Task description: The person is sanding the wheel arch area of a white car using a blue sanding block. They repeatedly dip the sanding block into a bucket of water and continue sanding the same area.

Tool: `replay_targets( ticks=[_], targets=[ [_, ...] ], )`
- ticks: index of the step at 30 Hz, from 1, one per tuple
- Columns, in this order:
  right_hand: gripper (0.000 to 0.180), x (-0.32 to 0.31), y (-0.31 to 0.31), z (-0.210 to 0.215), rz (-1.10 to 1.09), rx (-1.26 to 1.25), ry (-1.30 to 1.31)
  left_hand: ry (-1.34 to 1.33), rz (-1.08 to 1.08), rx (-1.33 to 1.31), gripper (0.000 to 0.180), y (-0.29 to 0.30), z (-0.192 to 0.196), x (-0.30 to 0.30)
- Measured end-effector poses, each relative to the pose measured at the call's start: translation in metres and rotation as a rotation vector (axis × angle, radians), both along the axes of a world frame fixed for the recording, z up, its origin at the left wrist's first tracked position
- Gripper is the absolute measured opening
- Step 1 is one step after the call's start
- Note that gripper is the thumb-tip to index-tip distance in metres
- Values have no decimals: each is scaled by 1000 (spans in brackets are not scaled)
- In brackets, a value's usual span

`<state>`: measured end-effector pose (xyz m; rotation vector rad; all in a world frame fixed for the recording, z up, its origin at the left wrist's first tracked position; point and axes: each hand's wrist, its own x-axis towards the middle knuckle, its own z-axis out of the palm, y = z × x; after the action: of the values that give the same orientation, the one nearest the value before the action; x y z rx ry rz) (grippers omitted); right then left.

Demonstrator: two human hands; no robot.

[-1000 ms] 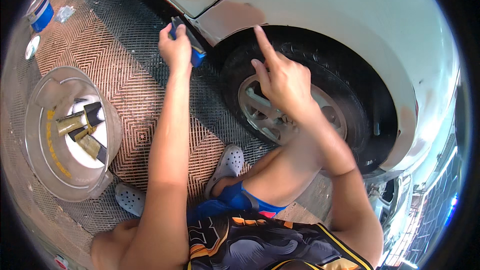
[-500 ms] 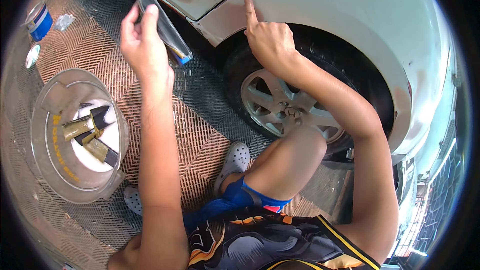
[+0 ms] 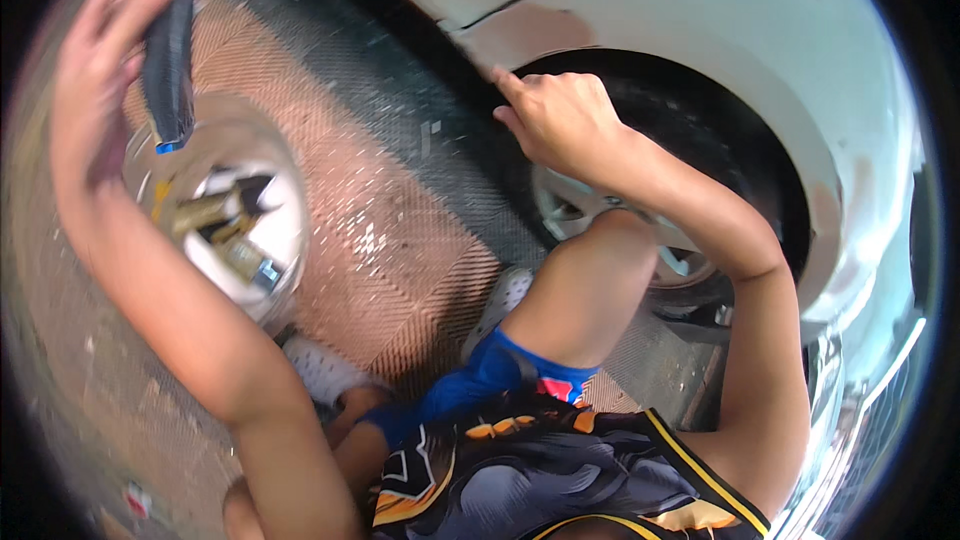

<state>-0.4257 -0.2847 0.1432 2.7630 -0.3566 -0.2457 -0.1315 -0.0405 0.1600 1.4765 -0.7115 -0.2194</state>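
Observation:
My left hand is raised at the upper left, its fingers and thumb gripping a long flat block wrapped in dark sheet, which looks like sandpaper; a bit of blue shows at its lower end. The block hangs over the far edge of a clear plastic tub. My right hand holds nothing. Its index finger points out at the lower edge of the pale car panel, by a dull brownish patch, with the other fingers curled. Whether the fingertip touches the panel I cannot tell.
White liquid and several olive and black pieces lie in the tub. The car wheel stands behind my bent knee. White specks like droplets show above the brown and dark floor matting. My feet wear pale perforated clogs.
My left hand has swung left with the wrapped block, away from the car and to the tub. My right fingertip has moved down the panel to its lower edge. White specks have appeared.

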Motion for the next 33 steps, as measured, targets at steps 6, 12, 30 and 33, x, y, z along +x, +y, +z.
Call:
replay_targets(
  ticks=[6, 12, 30, 33],
  targets=[
    [24, 135, 163, -42, 359, 718, 252, -112, -695, 1121, 39, 24, -126, 79],
    [30, 256, 218, -296, -180, 667, 1038, -147, -178, 1331, 58, 32, -351, 45],
    [27, 120, 56, 57, -443, 45, 127, -425, 156, 1327, 50, 64, -382, 3],
    [47, 24, -4, 72, -101, -559, -17, -614, 69, 1348, 41, 50, -390, -22]
  ],
)
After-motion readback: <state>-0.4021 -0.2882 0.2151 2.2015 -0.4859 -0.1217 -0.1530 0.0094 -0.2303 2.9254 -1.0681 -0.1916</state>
